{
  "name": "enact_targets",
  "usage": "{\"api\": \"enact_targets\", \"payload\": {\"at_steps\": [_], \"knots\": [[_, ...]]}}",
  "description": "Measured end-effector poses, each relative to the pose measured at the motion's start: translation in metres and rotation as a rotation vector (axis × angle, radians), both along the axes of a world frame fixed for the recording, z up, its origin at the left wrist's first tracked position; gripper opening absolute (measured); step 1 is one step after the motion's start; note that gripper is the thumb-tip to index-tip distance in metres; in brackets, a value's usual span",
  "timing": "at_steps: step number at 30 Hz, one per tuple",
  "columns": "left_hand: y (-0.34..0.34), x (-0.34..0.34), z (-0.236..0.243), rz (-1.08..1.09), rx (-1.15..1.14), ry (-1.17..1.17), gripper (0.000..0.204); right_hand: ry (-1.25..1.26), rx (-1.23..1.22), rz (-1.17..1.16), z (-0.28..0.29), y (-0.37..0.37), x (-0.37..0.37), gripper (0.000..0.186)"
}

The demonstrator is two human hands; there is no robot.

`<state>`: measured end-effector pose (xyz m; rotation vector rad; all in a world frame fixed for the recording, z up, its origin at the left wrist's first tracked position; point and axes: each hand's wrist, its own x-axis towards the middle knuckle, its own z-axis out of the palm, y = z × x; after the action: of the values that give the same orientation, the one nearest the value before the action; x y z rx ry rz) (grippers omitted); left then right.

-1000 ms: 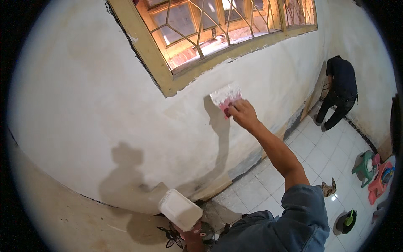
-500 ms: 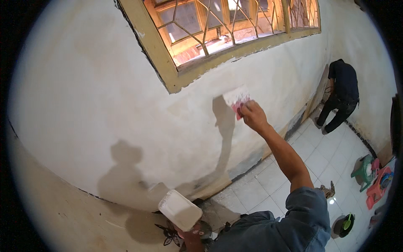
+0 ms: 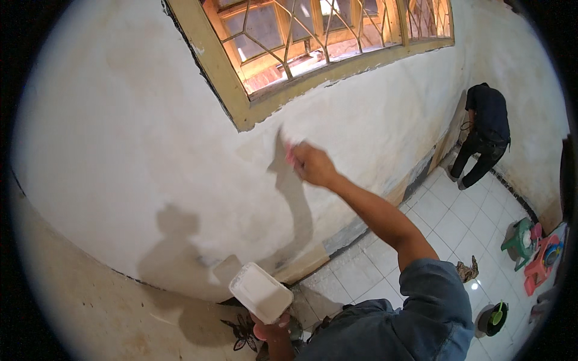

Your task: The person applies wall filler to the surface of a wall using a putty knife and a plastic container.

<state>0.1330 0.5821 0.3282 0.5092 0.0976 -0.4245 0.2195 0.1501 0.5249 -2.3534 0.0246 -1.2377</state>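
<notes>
My right hand (image 3: 312, 162) is closed on a pink putty scraper (image 3: 290, 154) against the white plastered wall (image 3: 144, 108), just below the yellow window frame (image 3: 244, 117). The scraper is mostly hidden behind the hand and slightly blurred, with its shadow on the wall. Low in front of me, my left hand (image 3: 274, 331) grips a white rectangular plastic container (image 3: 261, 292), whose pale face is turned up toward the camera.
A person in dark clothes (image 3: 484, 129) bends at the far corner. On the tiled floor (image 3: 373, 271) stand green (image 3: 516, 245) and pink (image 3: 539, 268) stools with items, a black bucket with green scoop (image 3: 490, 322) and a crumpled brown object (image 3: 466, 271).
My right hand and scraper have moved left along the wall since half a second ago, and the scraper's face is turned away from view. The container has risen slightly.
</notes>
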Motion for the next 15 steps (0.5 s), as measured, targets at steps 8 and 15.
{"api": "enact_targets", "payload": {"at_steps": [8,15], "knots": [[-0.001,0.004,-0.005,-0.02,-0.025,0.009,0.058,-0.287,-0.459,-0.266,0.015,-0.04,-0.012,0.008],[0.006,0.003,-0.002,-0.012,-0.025,-0.001,0.057,-0.211,-0.62,-0.075,-0.031,-0.056,-0.034,0.015]]}}
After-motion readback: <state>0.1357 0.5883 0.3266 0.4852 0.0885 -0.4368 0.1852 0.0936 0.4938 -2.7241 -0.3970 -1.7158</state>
